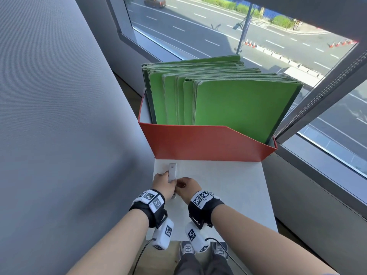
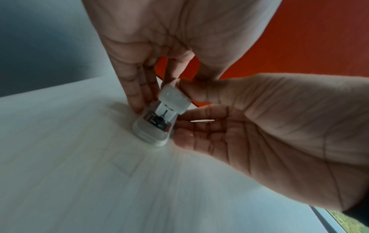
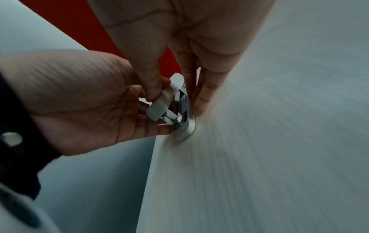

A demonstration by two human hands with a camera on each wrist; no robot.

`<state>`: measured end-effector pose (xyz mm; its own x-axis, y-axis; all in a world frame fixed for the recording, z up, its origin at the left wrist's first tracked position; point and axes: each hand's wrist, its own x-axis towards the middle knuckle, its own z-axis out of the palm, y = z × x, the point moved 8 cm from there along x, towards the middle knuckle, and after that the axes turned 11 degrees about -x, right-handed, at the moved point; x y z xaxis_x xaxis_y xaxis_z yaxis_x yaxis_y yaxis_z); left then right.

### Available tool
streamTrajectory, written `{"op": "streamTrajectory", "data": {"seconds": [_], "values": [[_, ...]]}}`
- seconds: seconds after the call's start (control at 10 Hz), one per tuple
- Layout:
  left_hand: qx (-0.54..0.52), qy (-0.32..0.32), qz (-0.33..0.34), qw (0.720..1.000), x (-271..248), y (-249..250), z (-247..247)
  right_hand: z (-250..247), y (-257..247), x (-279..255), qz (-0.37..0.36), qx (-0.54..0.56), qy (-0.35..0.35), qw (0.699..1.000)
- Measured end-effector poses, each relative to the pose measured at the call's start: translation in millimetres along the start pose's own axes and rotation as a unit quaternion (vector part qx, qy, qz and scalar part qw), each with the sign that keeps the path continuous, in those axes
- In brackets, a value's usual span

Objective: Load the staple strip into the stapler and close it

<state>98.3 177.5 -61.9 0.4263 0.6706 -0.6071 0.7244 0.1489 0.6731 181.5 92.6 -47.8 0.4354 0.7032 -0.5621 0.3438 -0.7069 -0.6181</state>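
A small white stapler [image 1: 172,170] lies on the white table [image 1: 228,185] near its left edge, just in front of the red box. Its lid [image 2: 173,97] is swung up, so the metal magazine [image 2: 157,121] shows. My left hand [image 1: 161,182] holds the base from the left, with fingertips [image 2: 136,105] against its side. From the right, my right hand [image 1: 186,185] pinches the stapler, thumb [image 2: 189,91] on the raised lid and fingers [image 3: 199,104] beside the base [image 3: 188,126]. I see no loose staple strip. Whether staples sit in the magazine I cannot tell.
A red file box [image 1: 208,143] full of upright green folders [image 1: 228,100] stands at the table's far end. A grey wall [image 1: 59,116] runs close on the left. On the right is a window [image 1: 327,135]. Bare tabletop extends to the right of the hands.
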Motion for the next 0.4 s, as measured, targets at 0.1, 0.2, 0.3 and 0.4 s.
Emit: {"op": "streamTrajectory", "data": {"seconds": [0.1,0.2,0.3,0.4], "values": [[0.016,0.007,0.005,1.000,-5,3,0,-7,0,-6,0.005,0.008,-0.009,1.000],[0.012,0.016,0.019,1.000,-20,-3,-1,-41,-3,-24,-0.016,0.015,0.010,1.000],[0.051,0.014,0.030,0.998,-39,-22,1,-115,-32,-68,-0.095,0.019,0.074,0.993],[0.133,0.008,0.077,0.988,-70,-46,9,-218,-76,-144,-0.225,0.052,0.181,0.956]]}}
